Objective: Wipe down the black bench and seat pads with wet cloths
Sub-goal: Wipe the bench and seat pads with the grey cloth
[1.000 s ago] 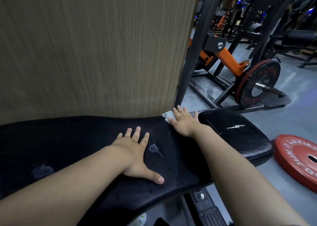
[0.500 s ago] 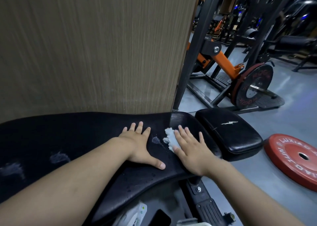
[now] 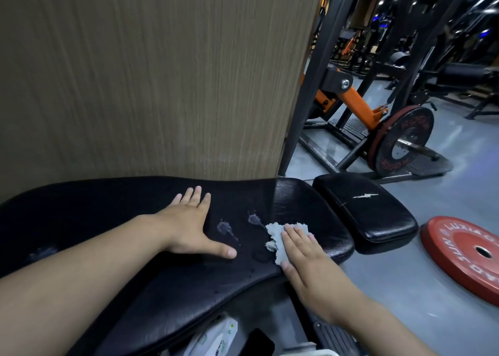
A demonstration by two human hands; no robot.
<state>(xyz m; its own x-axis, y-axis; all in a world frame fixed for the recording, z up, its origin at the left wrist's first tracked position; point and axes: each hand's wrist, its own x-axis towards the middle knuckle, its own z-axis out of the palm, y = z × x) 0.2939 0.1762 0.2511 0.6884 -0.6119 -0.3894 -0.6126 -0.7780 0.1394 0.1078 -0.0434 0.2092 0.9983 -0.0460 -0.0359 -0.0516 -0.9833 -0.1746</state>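
A long black bench pad (image 3: 113, 220) runs across the lower frame, with pale worn patches near its right end. My left hand (image 3: 191, 223) lies flat on it, fingers straight and thumb spread. My right hand (image 3: 305, 253) presses a crumpled white wet cloth (image 3: 278, 236) onto the pad's near right edge with straight fingers. To the right, across a narrow gap, sits the smaller black seat pad (image 3: 364, 212), which has a white tear on top.
A wood-grain wall (image 3: 151, 72) stands right behind the bench. A red weight plate (image 3: 464, 253) lies on the grey floor at the right. Behind the seat pad is a black and orange machine (image 3: 356, 104) with a loaded plate (image 3: 402, 139). A wipes pack (image 3: 216, 336) lies under the bench.
My right hand has dragged the cloth from the pad's far edge by the wall back to its near right edge. My left hand has stayed flat on the pad.
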